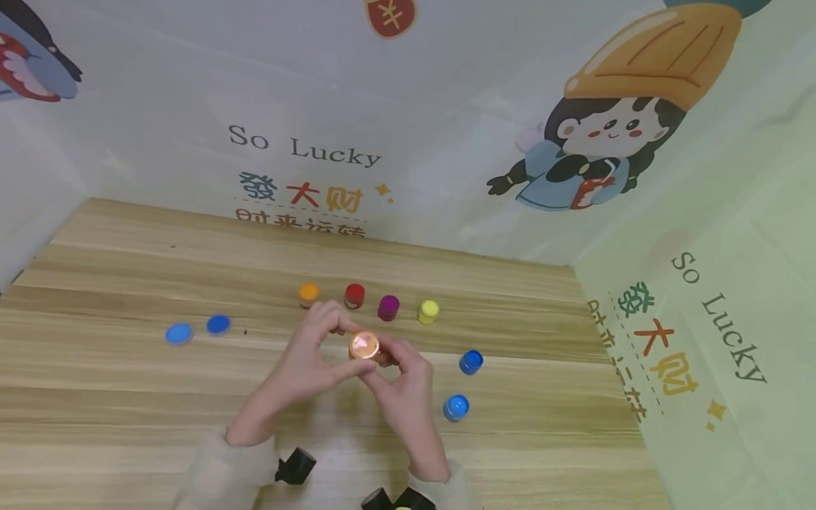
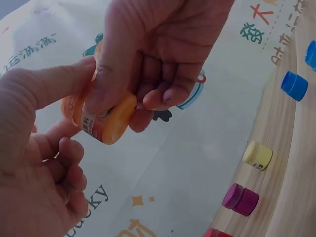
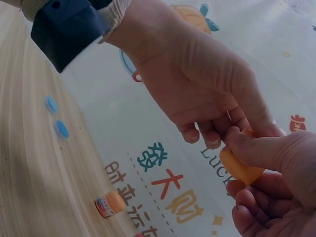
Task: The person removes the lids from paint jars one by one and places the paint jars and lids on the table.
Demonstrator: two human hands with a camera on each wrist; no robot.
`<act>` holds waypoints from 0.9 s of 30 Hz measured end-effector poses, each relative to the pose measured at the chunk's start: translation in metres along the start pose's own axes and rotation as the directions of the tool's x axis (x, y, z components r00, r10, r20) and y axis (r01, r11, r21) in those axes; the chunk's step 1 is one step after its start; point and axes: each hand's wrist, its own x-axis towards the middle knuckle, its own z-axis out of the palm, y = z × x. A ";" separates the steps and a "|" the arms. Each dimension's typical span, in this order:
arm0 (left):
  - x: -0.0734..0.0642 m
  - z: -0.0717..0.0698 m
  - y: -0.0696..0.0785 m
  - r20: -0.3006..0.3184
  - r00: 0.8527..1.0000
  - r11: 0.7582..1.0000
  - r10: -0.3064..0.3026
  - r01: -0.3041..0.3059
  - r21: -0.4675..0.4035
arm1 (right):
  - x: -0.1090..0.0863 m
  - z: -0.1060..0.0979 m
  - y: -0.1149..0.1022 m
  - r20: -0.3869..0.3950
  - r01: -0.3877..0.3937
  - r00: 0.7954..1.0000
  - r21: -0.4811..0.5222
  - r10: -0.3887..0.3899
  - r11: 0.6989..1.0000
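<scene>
Both hands hold one small orange jar up over the middle of the table. Its shiny, coppery round end faces the head camera, and a printed label shows on its side in the left wrist view. Thumb and forefinger of the left hand pinch one end of it. From the other side, the right hand grips its body between thumb and fingers. Just beyond the hands stand another orange jar, a red jar, a purple jar and a yellow jar.
Right of the hands stand a dark blue jar and a lighter blue jar, both uncapped. Two blue lids, one light and one darker, lie at left. A printed sheet borders the wooden table behind and beside.
</scene>
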 end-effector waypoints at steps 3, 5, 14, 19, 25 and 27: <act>-0.001 -0.004 -0.001 0.045 0.998 0.999 -0.036 0.037 -0.015 | 0.000 -0.002 0.001 0.040 0.001 0.999 0.014 -0.001 1.000; -0.002 -0.010 -0.004 0.104 0.994 0.999 -0.029 0.033 -0.037 | 0.001 -0.005 0.002 0.094 -0.005 0.996 0.020 0.003 1.000; -0.002 -0.014 -0.006 0.120 0.993 0.999 0.017 -0.011 -0.049 | 0.001 -0.004 0.001 0.139 0.018 0.990 0.013 -0.019 1.000; -0.001 -0.005 -0.001 0.023 1.000 1.000 -0.011 0.011 0.007 | 0.000 0.000 0.002 0.049 0.039 0.998 -0.016 -0.038 0.999; 0.000 -0.018 -0.002 0.123 0.992 0.998 0.033 -0.027 -0.053 | 0.003 -0.004 0.000 0.101 -0.019 0.995 0.040 0.015 0.999; 0.001 -0.021 -0.003 0.159 0.985 0.995 0.061 -0.048 -0.087 | 0.003 -0.005 -0.001 0.122 -0.023 0.992 0.058 0.016 0.998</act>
